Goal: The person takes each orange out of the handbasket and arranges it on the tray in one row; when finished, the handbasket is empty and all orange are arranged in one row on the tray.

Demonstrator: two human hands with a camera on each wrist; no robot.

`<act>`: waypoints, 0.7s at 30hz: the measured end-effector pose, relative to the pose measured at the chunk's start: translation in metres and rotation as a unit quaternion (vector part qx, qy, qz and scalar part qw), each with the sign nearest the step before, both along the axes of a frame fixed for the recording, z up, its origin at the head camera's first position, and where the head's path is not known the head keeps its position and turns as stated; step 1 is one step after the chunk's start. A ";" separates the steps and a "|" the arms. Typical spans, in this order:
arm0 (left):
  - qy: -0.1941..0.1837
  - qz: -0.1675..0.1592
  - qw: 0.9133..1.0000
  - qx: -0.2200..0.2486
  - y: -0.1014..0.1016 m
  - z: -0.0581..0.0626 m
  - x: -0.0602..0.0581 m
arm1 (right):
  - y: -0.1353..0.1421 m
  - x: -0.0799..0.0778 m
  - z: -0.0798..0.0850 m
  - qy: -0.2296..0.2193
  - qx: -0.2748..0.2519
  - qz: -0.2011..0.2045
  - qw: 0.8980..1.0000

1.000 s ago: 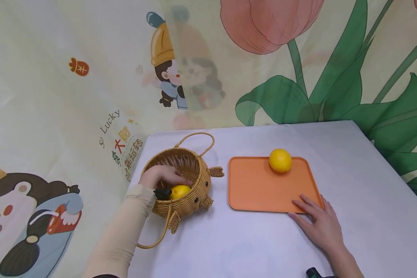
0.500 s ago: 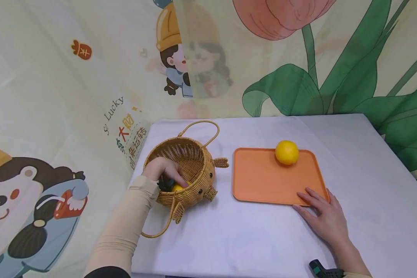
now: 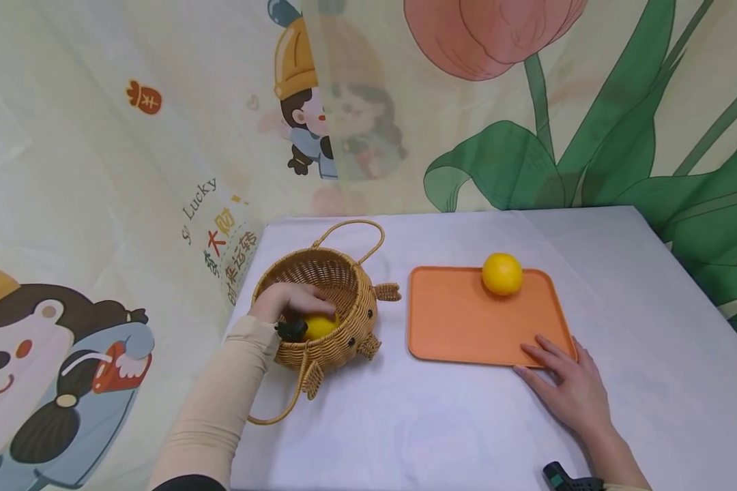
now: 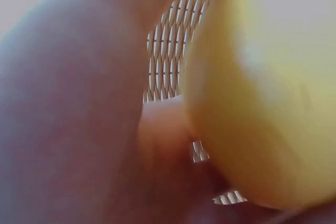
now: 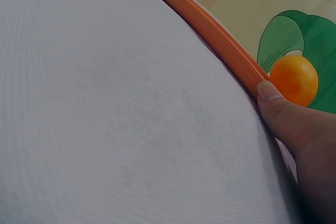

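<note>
My left hand (image 3: pixel 297 300) reaches into a wicker basket (image 3: pixel 328 358) and holds a lemon (image 3: pixel 321 328), with fingers over its far side. Close up in the left wrist view, the yellow lemon (image 4: pixel 262 98) fills the right part, against the hand; some fingertips are hidden. On the orange tray (image 3: pixel 460 320) lies a round yellow-orange fruit (image 3: pixel 501 274), near the back edge. My right hand (image 3: pixel 571 389) rests on the tray's near right corner, fingers spread over the rim. In the right wrist view its thumb (image 5: pixel 278 103) touches the tray's side.
Two looped handles (image 3: pixel 359 224) stick out from the basket, one back and one front. The white-covered table (image 3: pixel 405 423) runs between basket and tray. Printed curtains (image 3: pixel 368 123) hang behind and along the left side.
The left hand has stayed in the basket; its fingers have shifted over the lemon, which shows more than half a second ago. The right hand keeps its place on the tray. The head view has tilted slightly.
</note>
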State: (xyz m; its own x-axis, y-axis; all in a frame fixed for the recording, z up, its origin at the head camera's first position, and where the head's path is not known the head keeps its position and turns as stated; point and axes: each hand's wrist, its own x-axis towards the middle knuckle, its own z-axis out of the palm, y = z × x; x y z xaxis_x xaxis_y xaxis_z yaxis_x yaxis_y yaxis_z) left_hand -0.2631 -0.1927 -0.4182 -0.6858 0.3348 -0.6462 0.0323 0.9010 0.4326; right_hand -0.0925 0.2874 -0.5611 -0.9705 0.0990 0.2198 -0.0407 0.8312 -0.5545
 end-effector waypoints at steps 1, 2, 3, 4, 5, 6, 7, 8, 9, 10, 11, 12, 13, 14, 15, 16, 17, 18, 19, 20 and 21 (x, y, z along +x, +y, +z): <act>0.025 -0.003 1.000 0.000 0.000 -0.001 -0.001 | 0.000 0.000 0.000 -0.001 0.000 0.000 1.000; 0.053 -0.006 0.999 0.003 0.000 -0.002 -0.002 | 0.000 0.000 0.000 -0.002 -0.002 0.000 1.000; 0.077 -0.007 0.997 0.011 0.000 -0.003 -0.003 | 0.000 0.000 0.000 -0.003 -0.002 0.000 1.000; 0.105 -0.009 0.994 0.018 0.001 -0.004 -0.004 | 0.000 0.000 0.000 -0.003 -0.002 0.000 1.000; 0.132 -0.006 0.991 0.026 0.001 -0.004 -0.005 | 0.000 0.000 0.000 -0.003 -0.001 0.000 1.000; 0.158 0.001 0.987 0.034 0.001 -0.005 -0.005 | 0.000 0.000 0.000 -0.003 0.000 0.000 1.000; 0.179 0.012 0.983 0.044 0.001 -0.006 -0.006 | 0.000 0.000 -0.001 -0.003 0.000 0.000 1.000; 0.200 0.022 0.978 0.051 0.001 -0.006 -0.006 | 0.000 0.000 -0.001 -0.003 0.001 0.001 1.000; 0.214 0.038 0.974 0.059 0.001 -0.006 -0.007 | 0.000 0.001 -0.001 -0.003 0.002 0.002 1.000; 0.228 0.052 0.970 0.065 0.000 -0.007 -0.007 | 0.000 0.001 -0.001 -0.003 0.002 0.003 1.000; 0.235 0.065 0.967 0.070 0.001 -0.006 -0.007 | 0.000 0.001 -0.001 -0.003 0.002 0.004 1.000; 0.240 0.073 0.965 0.073 0.001 -0.006 -0.007 | 0.000 0.001 -0.001 -0.003 0.002 0.005 1.000; 0.243 0.078 0.964 0.075 0.001 -0.005 -0.007 | 0.001 0.001 -0.001 -0.002 0.002 0.006 1.000; 0.243 0.079 0.964 0.074 0.002 -0.005 -0.007 | 0.001 0.001 -0.001 -0.001 0.002 0.007 1.000; 0.242 0.080 0.965 0.069 0.002 -0.004 -0.007 | 0.001 0.000 -0.001 0.000 0.002 0.007 1.000; 0.239 0.077 0.966 0.062 0.003 -0.003 -0.007 | 0.001 0.000 -0.001 0.001 0.003 0.007 1.000; 0.235 0.073 0.968 0.054 0.003 -0.002 -0.006 | 0.001 0.000 -0.001 0.002 0.004 0.008 1.000; 0.230 0.067 0.970 0.045 0.004 -0.001 -0.006 | 0.001 0.000 -0.001 0.003 0.004 0.008 1.000; 0.224 0.060 0.972 0.039 0.004 -0.001 -0.007 | 0.001 0.000 -0.001 0.004 0.004 0.007 1.000; 0.218 0.054 0.974 0.033 0.004 0.000 -0.007 | 0.001 0.000 -0.001 0.004 0.004 0.006 1.000; 0.213 0.045 0.976 0.030 0.004 0.001 -0.008 | 0.001 0.000 -0.001 0.005 0.004 0.005 1.000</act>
